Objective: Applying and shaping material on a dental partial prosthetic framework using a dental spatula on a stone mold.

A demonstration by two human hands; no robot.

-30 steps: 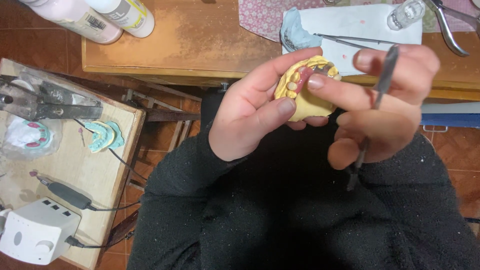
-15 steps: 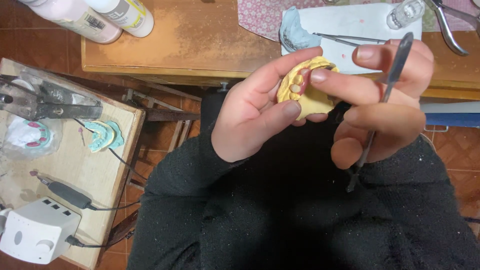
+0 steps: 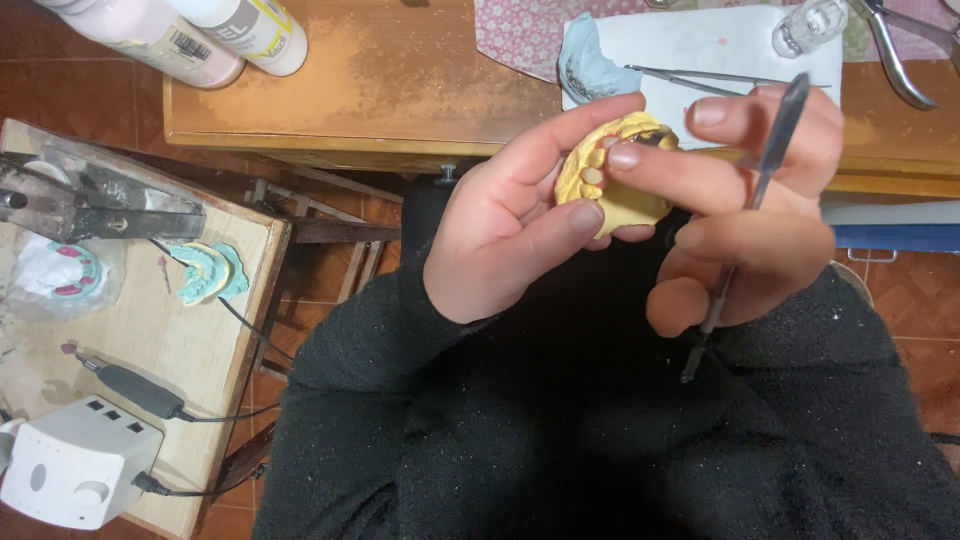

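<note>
My left hand (image 3: 510,235) grips a yellow plaster dental cast (image 3: 622,180) with red wax along its tooth arch, held in front of my chest. My right hand (image 3: 750,220) holds a thin metal carving tool (image 3: 745,215) between its fingers, the blade end pointing up and the other tip pointing down. The right index finger rests on top of the cast's teeth. Both arms are in black sleeves.
A wooden table edge (image 3: 380,95) lies ahead with two bottles (image 3: 200,35), a blue impression (image 3: 590,65) on white paper, a metal probe (image 3: 700,78), a small jar (image 3: 808,25) and pliers (image 3: 895,50). On the left, a side table (image 3: 150,330) holds a teal cast (image 3: 205,272), a white motor box (image 3: 75,460) and a handpiece (image 3: 130,388).
Both hands have lifted the cast slightly up and toward the table. The metal tool has swung more upright, and the right index finger now lies on the teeth.
</note>
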